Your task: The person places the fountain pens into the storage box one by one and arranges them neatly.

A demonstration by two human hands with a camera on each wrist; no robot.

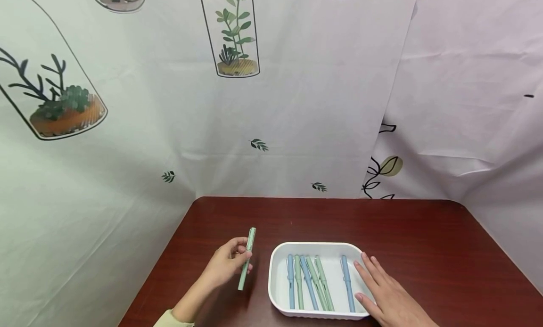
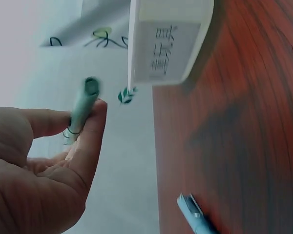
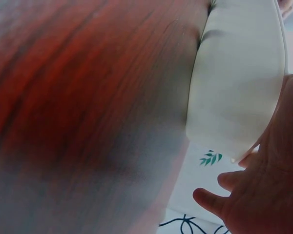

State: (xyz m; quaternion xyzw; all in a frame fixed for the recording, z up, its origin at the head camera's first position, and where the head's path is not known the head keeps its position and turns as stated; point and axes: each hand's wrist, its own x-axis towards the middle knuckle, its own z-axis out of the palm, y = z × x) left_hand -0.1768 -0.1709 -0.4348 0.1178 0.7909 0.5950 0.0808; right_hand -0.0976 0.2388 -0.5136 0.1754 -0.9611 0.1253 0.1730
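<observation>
My left hand (image 1: 226,263) pinches a light green pen (image 1: 248,258) between thumb and fingers, above the table to the left of a white tray (image 1: 314,313). The left wrist view shows the same green pen (image 2: 83,107) end-on, slightly blurred. In the tray lie several blue and green pens, most grouped at the left and middle, with one blue pen (image 1: 348,284) apart near the right side. My right hand (image 1: 388,291) rests at the tray's right edge, its fingers extended and spread. In the right wrist view, the hand (image 3: 259,180) is against the tray's outer wall (image 3: 239,73).
A dark red wood-grain table (image 1: 445,261) carries the tray. Part of a light blue pen (image 2: 198,219) lies on the table in the left wrist view. A label (image 2: 168,51) with characters is on the tray's side. White printed cloth (image 1: 297,119) hangs behind the table and at both sides.
</observation>
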